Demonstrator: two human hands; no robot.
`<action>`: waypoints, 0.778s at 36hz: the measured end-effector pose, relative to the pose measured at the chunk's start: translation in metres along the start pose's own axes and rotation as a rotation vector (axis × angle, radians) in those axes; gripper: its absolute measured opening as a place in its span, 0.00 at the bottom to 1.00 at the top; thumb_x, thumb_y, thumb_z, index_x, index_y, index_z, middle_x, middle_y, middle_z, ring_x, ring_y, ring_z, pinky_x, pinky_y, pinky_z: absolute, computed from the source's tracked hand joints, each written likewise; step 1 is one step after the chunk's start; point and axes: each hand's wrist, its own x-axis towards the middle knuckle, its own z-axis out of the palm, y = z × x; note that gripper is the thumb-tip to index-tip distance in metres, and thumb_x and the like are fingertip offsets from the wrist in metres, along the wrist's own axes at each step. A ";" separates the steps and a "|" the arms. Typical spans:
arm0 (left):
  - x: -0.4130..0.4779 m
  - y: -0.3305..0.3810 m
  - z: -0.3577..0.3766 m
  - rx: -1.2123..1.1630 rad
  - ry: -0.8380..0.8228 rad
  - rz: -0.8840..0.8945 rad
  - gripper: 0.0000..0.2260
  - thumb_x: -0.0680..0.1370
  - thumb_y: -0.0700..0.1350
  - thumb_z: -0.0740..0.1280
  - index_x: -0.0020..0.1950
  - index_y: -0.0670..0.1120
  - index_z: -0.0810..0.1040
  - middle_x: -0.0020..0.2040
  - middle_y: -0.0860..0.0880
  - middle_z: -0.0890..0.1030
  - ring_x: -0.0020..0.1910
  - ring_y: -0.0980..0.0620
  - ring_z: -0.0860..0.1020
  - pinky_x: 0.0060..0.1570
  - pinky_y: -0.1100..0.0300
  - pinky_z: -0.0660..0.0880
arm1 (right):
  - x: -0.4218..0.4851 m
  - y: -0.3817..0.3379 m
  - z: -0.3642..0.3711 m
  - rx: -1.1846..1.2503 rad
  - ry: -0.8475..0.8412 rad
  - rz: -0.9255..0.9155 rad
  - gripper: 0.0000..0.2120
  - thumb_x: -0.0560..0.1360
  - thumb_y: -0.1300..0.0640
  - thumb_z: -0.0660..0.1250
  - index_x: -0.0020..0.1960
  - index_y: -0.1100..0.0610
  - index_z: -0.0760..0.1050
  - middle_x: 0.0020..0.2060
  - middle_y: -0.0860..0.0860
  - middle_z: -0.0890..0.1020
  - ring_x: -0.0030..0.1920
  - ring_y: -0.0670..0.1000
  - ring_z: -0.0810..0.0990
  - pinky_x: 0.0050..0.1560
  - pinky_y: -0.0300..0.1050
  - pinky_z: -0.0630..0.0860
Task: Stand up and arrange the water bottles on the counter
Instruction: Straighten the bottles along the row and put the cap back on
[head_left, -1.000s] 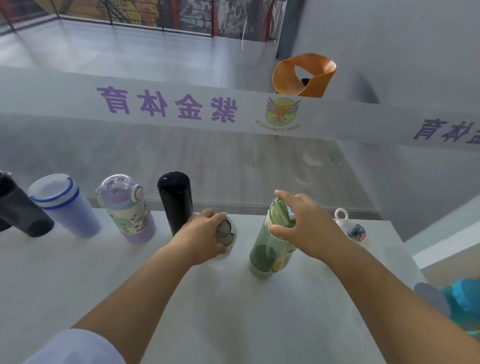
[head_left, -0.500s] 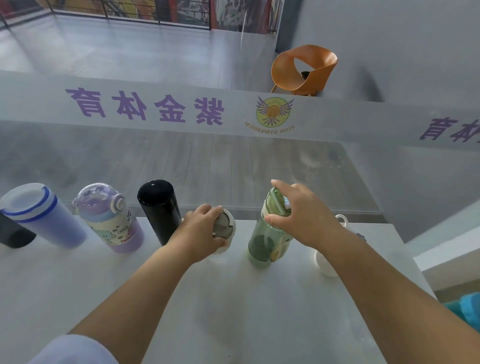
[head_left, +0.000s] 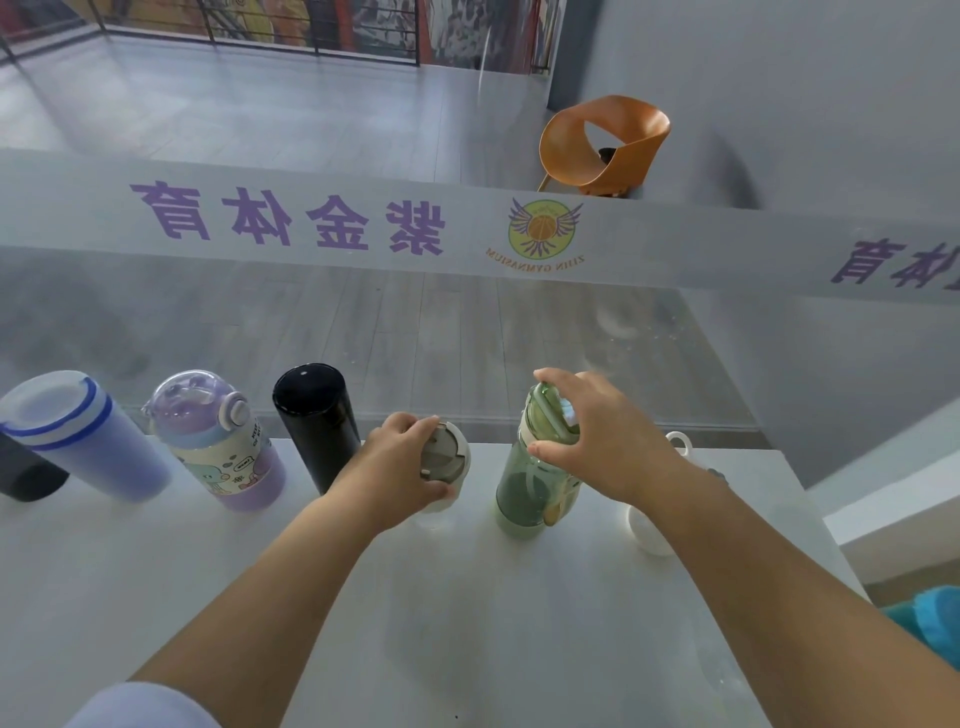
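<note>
- Left hand (head_left: 397, 470): fingers wrapped around the top of the white bottle (head_left: 447, 475), gripping it at the grey lid. The bottle stands on the counter (head_left: 467, 623), just right of the black bottle (head_left: 317, 423).
- Right hand (head_left: 597, 436): fingertips and thumb closed on the cap of the green bottle (head_left: 535, 483), which stands upright on the counter just right of the white bottle.
- Row along the counter's far edge, left to right: a dark bottle (head_left: 28, 475) cut off by the frame edge, a pale blue tumbler (head_left: 78, 434) with blue rings under its lid, a purple bottle (head_left: 221, 441) with a cartoon print, the black bottle, the white bottle, the green bottle.
- Purple bottle label: small lettering is present but too small to read.
- A white bottle with loop handle (head_left: 654, 519) sits behind the right forearm, mostly hidden.
- Glass band (head_left: 311, 218) beyond the counter: purple Chinese characters, seen mirrored, reading "紫金体育"; the round emblem (head_left: 543, 228) shows a winged basketball with mirrored text "ZIJIN GYMNASIUM".
- An orange chair (head_left: 605, 145) stands on the floor beyond the glass.
</note>
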 end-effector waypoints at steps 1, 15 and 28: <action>-0.001 0.000 0.000 -0.001 0.000 0.000 0.35 0.69 0.52 0.73 0.73 0.52 0.61 0.68 0.52 0.66 0.64 0.50 0.69 0.64 0.55 0.71 | 0.000 0.000 0.000 -0.005 0.005 0.000 0.32 0.71 0.49 0.71 0.71 0.45 0.62 0.59 0.50 0.72 0.50 0.47 0.70 0.53 0.41 0.69; -0.004 0.006 -0.002 0.017 -0.021 -0.015 0.36 0.71 0.52 0.72 0.74 0.50 0.59 0.69 0.51 0.64 0.64 0.49 0.68 0.64 0.56 0.70 | 0.005 0.000 0.004 -0.086 -0.028 0.075 0.34 0.70 0.43 0.70 0.71 0.44 0.57 0.60 0.52 0.71 0.57 0.55 0.74 0.56 0.53 0.76; -0.024 0.021 -0.019 0.208 0.063 -0.011 0.26 0.71 0.56 0.69 0.67 0.51 0.69 0.63 0.50 0.69 0.63 0.46 0.66 0.60 0.54 0.70 | -0.005 -0.008 -0.019 -0.125 -0.045 0.002 0.35 0.72 0.45 0.69 0.74 0.51 0.60 0.70 0.52 0.66 0.68 0.55 0.66 0.67 0.54 0.68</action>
